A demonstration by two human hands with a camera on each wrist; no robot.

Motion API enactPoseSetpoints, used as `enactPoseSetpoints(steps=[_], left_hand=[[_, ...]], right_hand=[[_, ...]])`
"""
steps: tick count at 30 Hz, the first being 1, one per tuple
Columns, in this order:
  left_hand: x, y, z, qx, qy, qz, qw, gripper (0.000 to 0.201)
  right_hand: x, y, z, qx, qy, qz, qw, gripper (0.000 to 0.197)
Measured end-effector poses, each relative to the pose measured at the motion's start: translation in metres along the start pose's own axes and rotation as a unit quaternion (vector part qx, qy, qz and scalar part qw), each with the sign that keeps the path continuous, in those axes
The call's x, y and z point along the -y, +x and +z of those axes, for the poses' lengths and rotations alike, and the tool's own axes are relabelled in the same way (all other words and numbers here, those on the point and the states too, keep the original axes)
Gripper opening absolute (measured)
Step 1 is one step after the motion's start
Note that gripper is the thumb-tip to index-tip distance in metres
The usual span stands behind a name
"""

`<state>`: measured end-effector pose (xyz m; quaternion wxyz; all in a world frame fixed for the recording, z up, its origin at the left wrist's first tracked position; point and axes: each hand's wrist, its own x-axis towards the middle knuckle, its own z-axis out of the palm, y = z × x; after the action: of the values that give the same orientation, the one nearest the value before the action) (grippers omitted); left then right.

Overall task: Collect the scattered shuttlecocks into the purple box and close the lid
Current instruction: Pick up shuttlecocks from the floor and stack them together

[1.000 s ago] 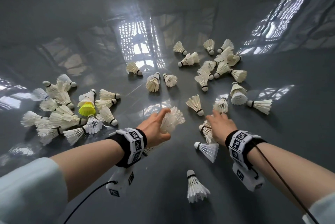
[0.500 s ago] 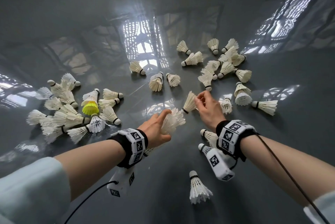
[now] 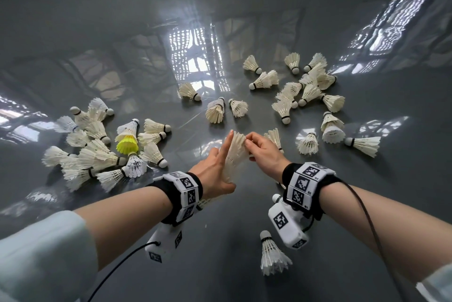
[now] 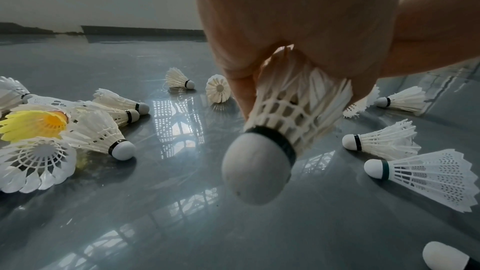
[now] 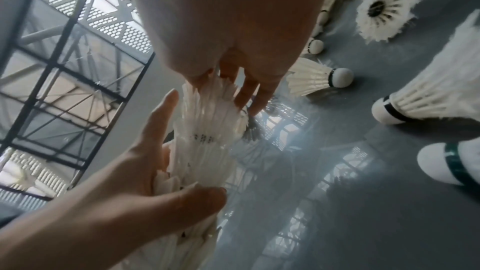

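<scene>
My left hand (image 3: 217, 167) grips a nested stack of white shuttlecocks (image 3: 234, 152) between thumb and fingers, with the index finger straight along it. The stack's bottom cork (image 4: 255, 171) points down at the floor in the left wrist view, below the left hand (image 4: 298, 28). My right hand (image 3: 250, 148) pinches the feathers of the topmost shuttlecock (image 5: 207, 98) at the upper end of the stack. Many more shuttlecocks lie scattered on the grey floor. The purple box is not in view.
A pile of white shuttlecocks (image 3: 97, 152) with a yellow one (image 3: 127, 143) lies to the left. A second cluster (image 3: 305, 86) lies to the far right, a few (image 3: 215, 110) in the middle. One shuttlecock (image 3: 271, 252) lies near my right wrist. The glossy floor (image 3: 73, 20) reflects windows.
My right hand picked a shuttlecock off the floor, then carried it left onto the top of the stack. My left hand raised the stack a little and straightened its index finger.
</scene>
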<state>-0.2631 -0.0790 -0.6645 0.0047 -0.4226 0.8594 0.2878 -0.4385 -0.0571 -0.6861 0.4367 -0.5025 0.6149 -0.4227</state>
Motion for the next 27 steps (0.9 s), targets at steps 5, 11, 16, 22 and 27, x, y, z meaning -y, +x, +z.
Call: enactPoseSetpoints(steps=[5,11,16,22,27], left_hand=[[0.0,0.002,-0.007,-0.001,0.016,0.018,1.0,0.128],[-0.002,0.002,-0.023,0.038,0.016,0.023,0.999,0.127],[0.001,0.002,-0.019,0.078,-0.02,-0.016,0.997,0.127],[0.01,0.005,-0.009,0.115,-0.028,-0.041,0.992,0.123],[0.011,0.004,-0.011,0.137,-0.019,-0.042,0.99,0.128]], right_hand=[[0.009,0.002,0.002,0.015,-0.001,-0.024,1.0,0.025],[0.015,0.003,-0.002,0.044,-0.014,-0.043,0.998,0.027],[0.011,0.003,-0.001,0.061,-0.038,-0.035,0.997,0.027],[-0.002,0.003,0.001,0.074,-0.026,-0.012,0.997,0.026],[-0.003,0.004,0.002,0.095,-0.005,0.006,0.995,0.027]])
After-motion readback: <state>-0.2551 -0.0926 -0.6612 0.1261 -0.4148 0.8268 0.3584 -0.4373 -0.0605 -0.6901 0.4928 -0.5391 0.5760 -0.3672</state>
